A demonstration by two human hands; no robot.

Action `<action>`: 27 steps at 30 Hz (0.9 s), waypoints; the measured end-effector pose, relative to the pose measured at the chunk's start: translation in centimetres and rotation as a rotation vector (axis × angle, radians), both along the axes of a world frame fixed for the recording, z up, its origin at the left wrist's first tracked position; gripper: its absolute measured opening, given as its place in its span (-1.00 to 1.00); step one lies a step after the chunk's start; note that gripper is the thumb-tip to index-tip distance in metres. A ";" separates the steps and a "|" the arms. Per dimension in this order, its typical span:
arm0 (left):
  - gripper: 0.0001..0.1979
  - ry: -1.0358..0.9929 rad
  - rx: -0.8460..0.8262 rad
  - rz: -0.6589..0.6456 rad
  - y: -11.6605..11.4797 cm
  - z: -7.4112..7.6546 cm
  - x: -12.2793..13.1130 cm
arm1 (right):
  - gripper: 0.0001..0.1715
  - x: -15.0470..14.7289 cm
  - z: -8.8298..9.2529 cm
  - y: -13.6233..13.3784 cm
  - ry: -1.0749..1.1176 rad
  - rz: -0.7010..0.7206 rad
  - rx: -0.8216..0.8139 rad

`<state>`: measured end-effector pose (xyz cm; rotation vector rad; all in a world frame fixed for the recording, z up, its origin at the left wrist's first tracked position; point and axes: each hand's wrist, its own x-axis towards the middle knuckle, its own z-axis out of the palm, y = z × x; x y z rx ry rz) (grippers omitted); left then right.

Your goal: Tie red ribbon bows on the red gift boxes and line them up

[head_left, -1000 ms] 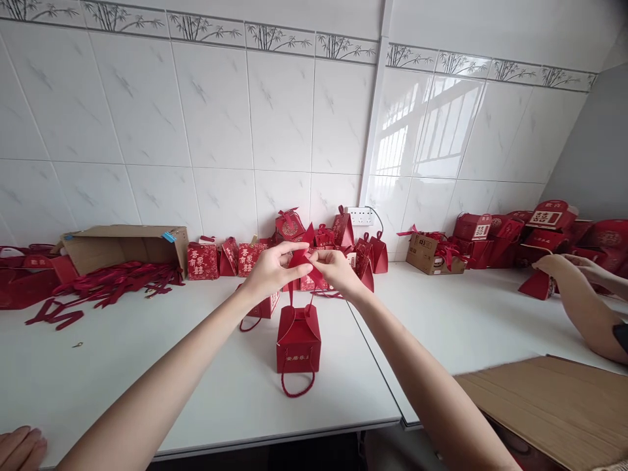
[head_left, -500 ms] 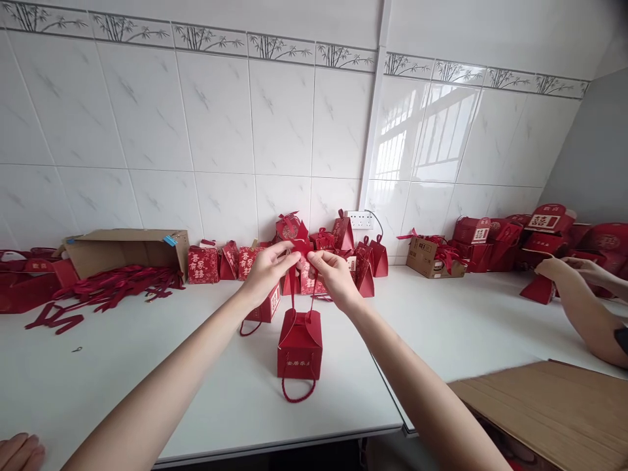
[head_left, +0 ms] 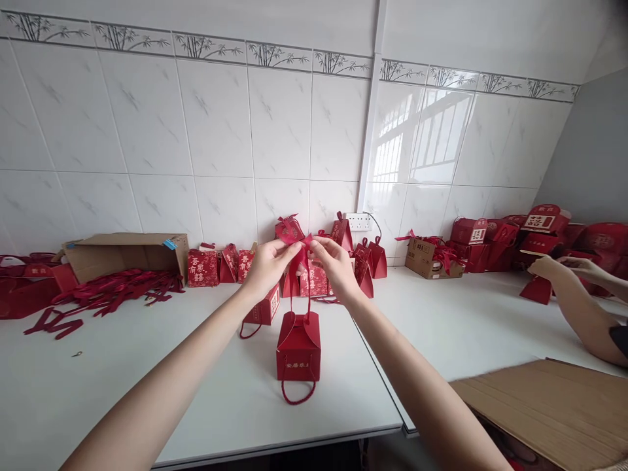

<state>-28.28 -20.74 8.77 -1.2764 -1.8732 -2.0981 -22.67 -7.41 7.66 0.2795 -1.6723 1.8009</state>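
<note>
A small red gift box (head_left: 298, 353) with a rope handle (head_left: 299, 400) stands upright on the white table. From its top, two strands of red ribbon (head_left: 297, 268) rise to my hands, which are held up above and behind it. My left hand (head_left: 271, 263) pinches the ribbon between thumb and fingers. Close beside it, my right hand (head_left: 331, 258) grips the same ribbon, and a loop of it shows between the two. My fingers partly hide how the ribbon crosses.
Another red box (head_left: 265, 310) lies just behind on the left. Patterned red boxes (head_left: 203, 267) line the wall. An open carton (head_left: 125, 252) spills red ribbons (head_left: 112, 288). At right are a small carton (head_left: 432, 260), a cardboard flap (head_left: 549, 399) and another person's hands (head_left: 554, 267).
The ribbon between my hands has gone from a raised, pointed fold to a lower loop. My hands stay close together at about the same height, and the box stays standing.
</note>
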 end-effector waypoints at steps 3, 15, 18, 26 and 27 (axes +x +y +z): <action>-0.64 -0.018 -0.014 -0.004 0.0 0.3 0.0 | -0.60 0.0 0.6 0.4 0.006 0.068 0.058; -0.79 -0.312 0.045 -0.106 0.6 0.9 0.7 | -0.81 1.8 -2.5 1.0 0.277 -0.243 0.536; -0.69 -0.150 0.012 -0.060 0.4 0.6 0.4 | -0.73 2.1 -2.6 1.0 0.274 -0.230 0.597; -0.74 0.336 -0.121 0.044 -0.4 0.6 1.3 | -0.67 1.3 -2.3 0.6 0.162 -0.096 0.337; -0.76 0.372 -0.141 0.047 -0.6 0.5 1.4 | -0.65 1.3 -2.3 0.6 0.128 -0.097 0.343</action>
